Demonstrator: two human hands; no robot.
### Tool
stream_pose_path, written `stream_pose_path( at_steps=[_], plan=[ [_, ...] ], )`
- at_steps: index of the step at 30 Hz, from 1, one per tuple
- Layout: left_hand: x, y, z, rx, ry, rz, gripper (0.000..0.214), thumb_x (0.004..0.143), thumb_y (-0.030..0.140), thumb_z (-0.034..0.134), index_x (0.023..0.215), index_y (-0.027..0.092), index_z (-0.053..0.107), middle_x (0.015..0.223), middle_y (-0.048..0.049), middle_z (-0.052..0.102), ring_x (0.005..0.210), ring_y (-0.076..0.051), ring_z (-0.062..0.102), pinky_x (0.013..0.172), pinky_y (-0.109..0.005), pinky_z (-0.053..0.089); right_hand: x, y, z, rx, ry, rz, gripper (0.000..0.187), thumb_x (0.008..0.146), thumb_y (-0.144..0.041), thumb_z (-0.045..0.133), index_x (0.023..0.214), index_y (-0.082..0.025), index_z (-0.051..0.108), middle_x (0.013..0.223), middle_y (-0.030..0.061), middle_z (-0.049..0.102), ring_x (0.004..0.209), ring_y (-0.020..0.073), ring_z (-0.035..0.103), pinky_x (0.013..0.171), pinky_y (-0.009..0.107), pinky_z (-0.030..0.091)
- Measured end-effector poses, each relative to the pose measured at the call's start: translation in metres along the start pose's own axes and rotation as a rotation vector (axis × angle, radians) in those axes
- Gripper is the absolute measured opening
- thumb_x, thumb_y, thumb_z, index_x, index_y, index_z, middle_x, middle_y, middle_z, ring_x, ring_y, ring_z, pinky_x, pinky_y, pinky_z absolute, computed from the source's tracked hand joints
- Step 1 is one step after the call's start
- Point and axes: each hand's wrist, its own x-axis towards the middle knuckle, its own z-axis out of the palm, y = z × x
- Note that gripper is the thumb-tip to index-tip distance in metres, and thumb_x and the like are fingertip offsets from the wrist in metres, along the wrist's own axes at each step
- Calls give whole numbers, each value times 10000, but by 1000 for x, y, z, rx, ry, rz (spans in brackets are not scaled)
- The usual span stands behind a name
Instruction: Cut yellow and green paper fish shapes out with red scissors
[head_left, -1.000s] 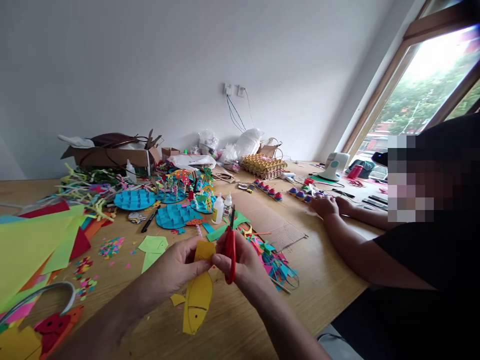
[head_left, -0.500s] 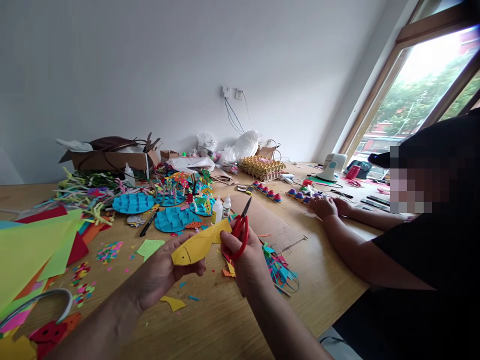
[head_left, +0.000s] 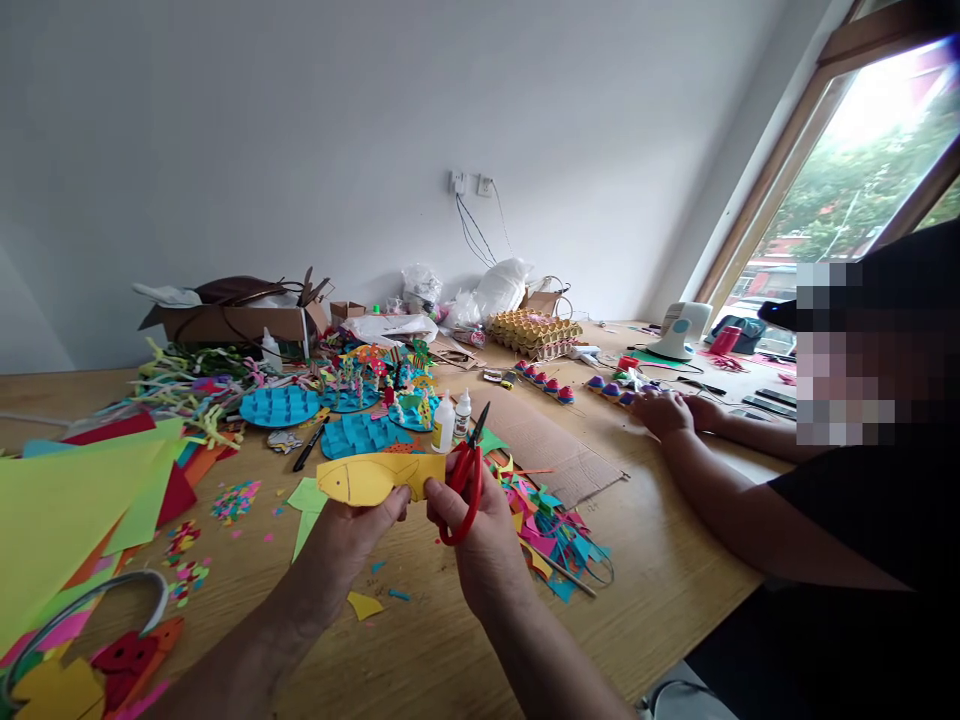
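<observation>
A yellow paper fish (head_left: 371, 478), with a drawn eye and gill line, is held up between my two hands. My left hand (head_left: 367, 525) pinches its lower edge near the middle, thumb in front. My right hand (head_left: 480, 525) grips red-handled scissors (head_left: 469, 490), their dark blades pointing up and away. The thumb of that hand also presses on the fish's tail end. Below the hands, a yellow paper scrap (head_left: 365, 605) lies on the wooden table (head_left: 420, 660). Coloured paper offcuts (head_left: 555, 530) are heaped just right of my right hand.
Glue bottles (head_left: 443, 422) stand beyond the fish, beside blue round pieces (head_left: 360, 436). Coloured paper sheets (head_left: 67, 520) spread at left. A cardboard sheet (head_left: 559, 445) lies right of centre. Another person's hands (head_left: 664, 412) rest on the table at right, near painted egg-carton strips (head_left: 544, 382).
The fish has turned from a slant to nearly level and shifted left. My left hand now pinches it from below. The right hand still holds the scissors and has moved slightly lower.
</observation>
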Motion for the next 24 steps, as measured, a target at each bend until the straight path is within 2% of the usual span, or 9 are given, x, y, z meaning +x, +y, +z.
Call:
stream_pose_path(
  at_steps=[4,8,11,14,18,24],
  plan=[
    [-2,8,3,38,-51,38,174,706,286,589,555,199,594,632,23,592,671,-165,539,659,-255,438,-1,-2,2,-28,17,-20,231,661,-260,678,772,-181,491,596,-55,501,517,92,437,464,192,336],
    [-2,16,4,76,-3,51,158,653,256,605,504,208,587,596,22,584,653,-172,535,642,-253,426,-3,-2,4,-77,0,-16,213,696,-276,646,810,-182,492,612,-46,508,522,99,435,461,195,333],
    [1,11,-1,57,57,61,179,688,280,592,525,208,585,587,22,572,659,-175,531,668,-259,421,-8,-1,0,-223,-51,-41,170,786,-328,561,747,-179,488,596,-37,494,524,103,426,485,207,333],
    [2,5,-7,-44,88,51,217,730,311,582,541,204,572,599,21,554,674,-170,519,699,-266,425,-20,5,-6,-408,-163,-4,324,850,-403,439,615,-180,438,514,-41,423,498,101,378,482,214,304],
    [-1,4,-6,-148,91,78,194,750,301,593,582,209,561,624,30,533,681,-160,504,729,-268,429,-35,18,-7,-542,-284,29,332,807,-425,442,575,-194,390,495,-46,377,480,100,348,449,216,259],
    [-6,9,3,-123,115,92,211,743,317,586,559,220,553,610,33,517,671,-164,508,703,-255,432,-37,17,2,-525,-277,37,344,805,-425,430,552,-203,360,488,-45,362,478,99,334,438,205,277]
  ],
)
